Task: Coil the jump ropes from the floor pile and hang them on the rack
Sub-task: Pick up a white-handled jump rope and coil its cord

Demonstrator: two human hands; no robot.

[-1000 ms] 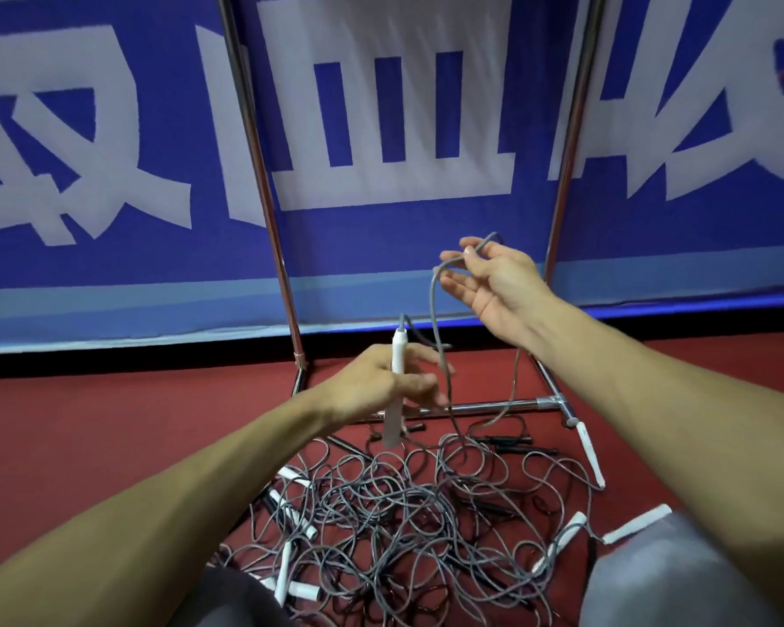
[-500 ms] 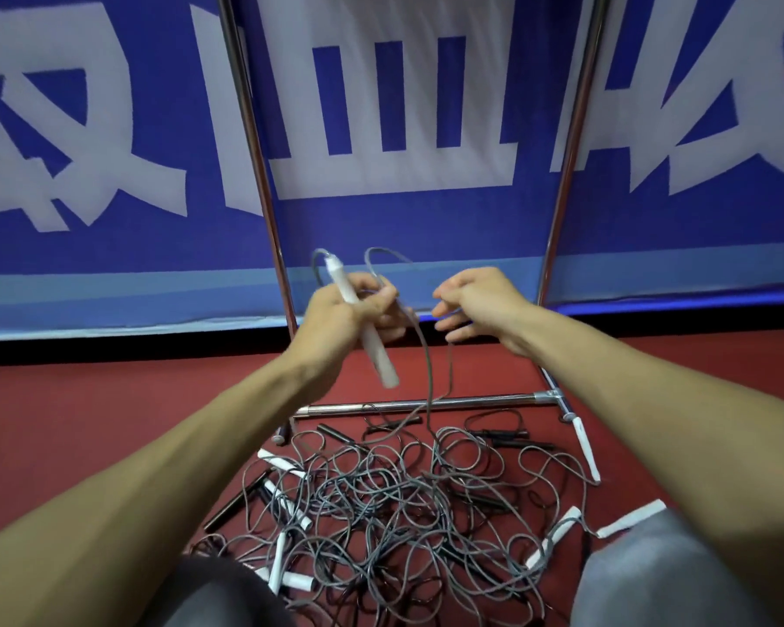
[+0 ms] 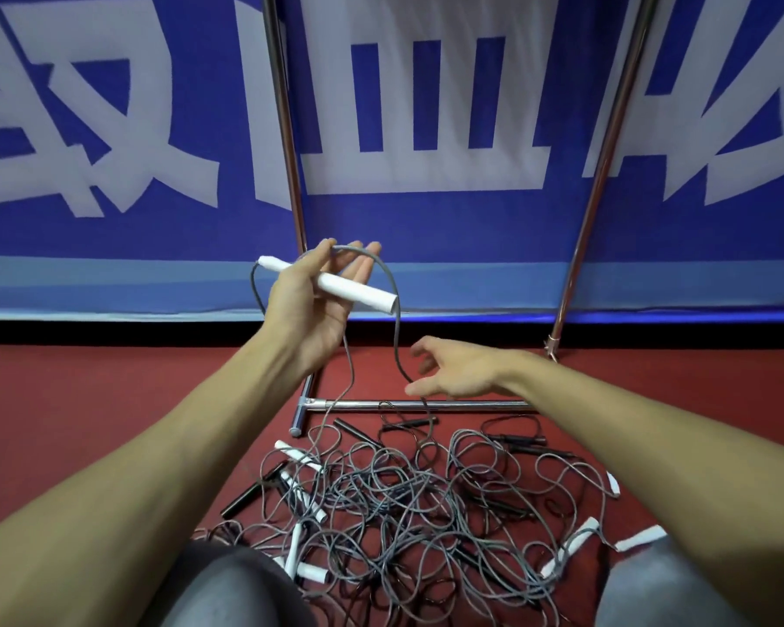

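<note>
Up near the banner, the jump rope's white handle [image 3: 356,290] lies across the left hand [image 3: 311,305], pinned by the thumb, with the fingers nearly straight. Its grey cord [image 3: 397,337] loops over those fingertips and drops to the floor pile [image 3: 403,504] of tangled ropes. The right hand [image 3: 458,366] is lower, fingers loosely spread and blurred beside the cord; contact cannot be told. Behind stand the chrome rack [image 3: 426,405] and a blue banner [image 3: 426,228] with large white characters, cropped and unreadable.
</note>
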